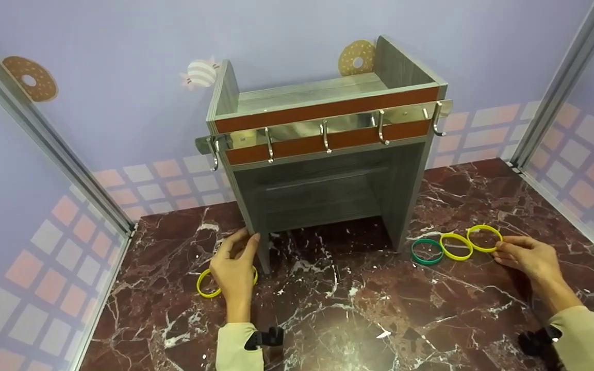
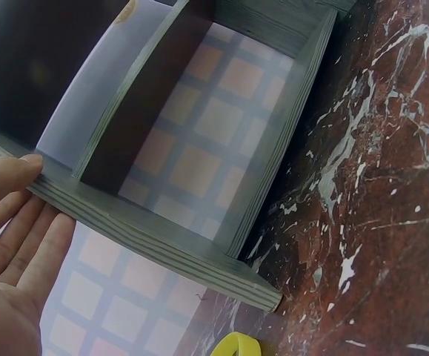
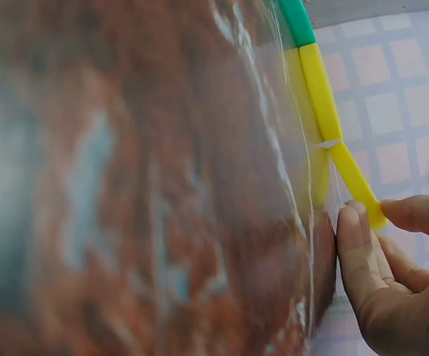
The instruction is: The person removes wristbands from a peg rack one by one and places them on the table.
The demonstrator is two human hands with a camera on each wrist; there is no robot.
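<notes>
A grey wooden shelf rack with several metal hooks along its front stands on a marbled table. My left hand holds the lower front of the rack's left side panel, thumb on one face and fingers on the other. Out to the right, my right hand pinches the near edge of a yellow ring, which is tilted up off the table at that edge. Beside that ring lie a second yellow ring and a green ring, in a row towards the rack.
Another yellow ring lies on the table, partly hidden behind my left hand. The hook strip juts past both sides of the rack. Patterned walls enclose the back and both sides.
</notes>
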